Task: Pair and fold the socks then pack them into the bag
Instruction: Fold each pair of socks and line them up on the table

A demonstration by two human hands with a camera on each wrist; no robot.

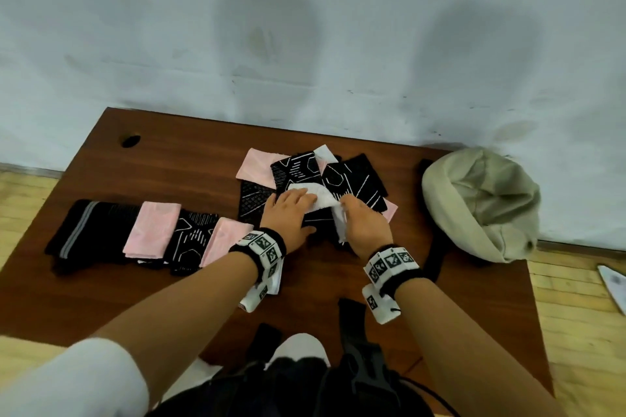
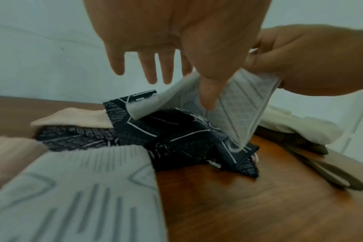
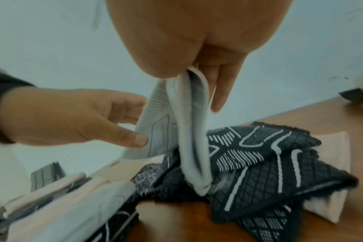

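A white sock is lifted off a loose pile of black patterned socks at the middle of the table. My right hand pinches one end of the sock, which hangs folded from its fingers. My left hand lies against the other end with straight fingers, thumb on the near side. Pink socks stick out from under the pile. The beige bag sits open at the table's right edge.
A row of black, pink and patterned socks lies along the left of the brown table. Another white sock lies below my left wrist. The bag's dark strap trails toward the front edge. A cable hole is at the back left.
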